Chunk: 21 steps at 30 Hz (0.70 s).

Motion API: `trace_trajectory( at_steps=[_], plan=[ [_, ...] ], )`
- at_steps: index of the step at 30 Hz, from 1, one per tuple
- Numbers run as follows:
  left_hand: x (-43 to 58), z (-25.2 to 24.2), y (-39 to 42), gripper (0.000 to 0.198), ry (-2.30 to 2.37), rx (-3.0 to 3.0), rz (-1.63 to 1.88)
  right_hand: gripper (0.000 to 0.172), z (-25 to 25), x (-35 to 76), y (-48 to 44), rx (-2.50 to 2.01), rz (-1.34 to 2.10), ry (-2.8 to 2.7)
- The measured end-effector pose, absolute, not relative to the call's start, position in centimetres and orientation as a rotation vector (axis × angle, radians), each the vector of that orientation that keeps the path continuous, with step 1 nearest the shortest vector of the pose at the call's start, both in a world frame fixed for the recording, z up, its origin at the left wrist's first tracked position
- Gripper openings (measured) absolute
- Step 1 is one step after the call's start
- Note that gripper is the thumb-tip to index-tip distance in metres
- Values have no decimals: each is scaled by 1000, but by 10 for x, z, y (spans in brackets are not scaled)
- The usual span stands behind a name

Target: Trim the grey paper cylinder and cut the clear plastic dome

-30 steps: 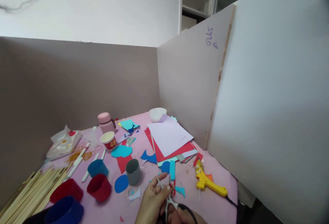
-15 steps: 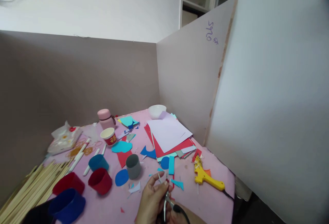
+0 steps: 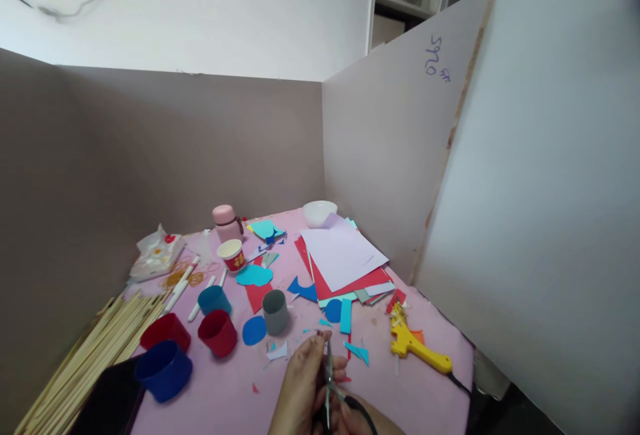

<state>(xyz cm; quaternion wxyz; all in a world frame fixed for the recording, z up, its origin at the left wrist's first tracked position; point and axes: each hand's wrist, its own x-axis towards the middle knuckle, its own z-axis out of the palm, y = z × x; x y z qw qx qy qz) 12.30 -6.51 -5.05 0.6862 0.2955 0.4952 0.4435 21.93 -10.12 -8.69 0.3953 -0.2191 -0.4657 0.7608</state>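
At the front of the table, my right hand [image 3: 353,416] grips a pair of scissors [image 3: 329,372] with dark handles, blades pointing up and away from me. My left hand [image 3: 303,378] is just to their left, thumb and fingertips pinched close to the blade tips. Whatever is in that pinch is too small to make out. Beyond the hands lie a light-blue scrap [image 3: 357,353] and a white scrap [image 3: 278,351]. A grey paper ring [image 3: 276,315] stands behind them, beside a blue paper oval [image 3: 255,330].
Red ring [image 3: 218,335], blue ring [image 3: 164,372] and teal ring [image 3: 215,301] stand left, near wooden sticks [image 3: 95,355] and a black flat object [image 3: 107,402]. A yellow glue gun [image 3: 420,350] lies right. Paper sheets [image 3: 343,252], a bowl [image 3: 320,214], cup [image 3: 232,256] and flask [image 3: 227,224] are behind.
The scissor blades, spread apart before, now look closed together. My left fingers have drawn in around the tips. The whole view has shifted left, so things appear further right.
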Motion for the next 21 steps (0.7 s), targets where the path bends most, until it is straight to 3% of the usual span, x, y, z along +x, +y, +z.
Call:
trace_trajectory(
  at_steps=[7,15,21],
  plan=[
    [115,-47,-73,92,1036,644,994,30,-92,214,-100,-580,1874,-1187],
    [114,-50,-75,88,1040,648,1017,72,-107,204,-101,-538,1817,-1142],
    [114,-53,-74,88,1113,633,1013,62,-117,203,-109,-539,1834,-1117]
  ],
)
